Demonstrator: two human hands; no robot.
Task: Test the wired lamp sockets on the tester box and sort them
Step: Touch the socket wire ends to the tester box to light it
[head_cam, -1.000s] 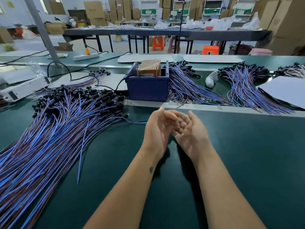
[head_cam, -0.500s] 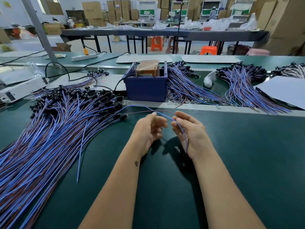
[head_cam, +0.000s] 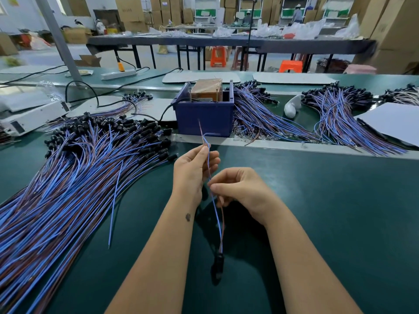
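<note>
Between the forearms, over the green bench [head_cam: 317, 211], one wired socket [head_cam: 218, 264] hangs by its leads. Left hand [head_cam: 192, 171] pinches the upper blue and brown wire ends; right hand [head_cam: 240, 189] pinches them lower down. Step: presenting leads for test. Next likely calls for touching the bare ends to the tester box [head_cam: 205, 112]. Count: one socket in hand, one box, one large untested heap [head_cam: 68, 168] left, three smaller heaps behind.

Cardboard boxes [head_cam: 129, 10] stacked behind long table [head_cam: 226, 41]; orange stools [head_cam: 218, 56].
</note>
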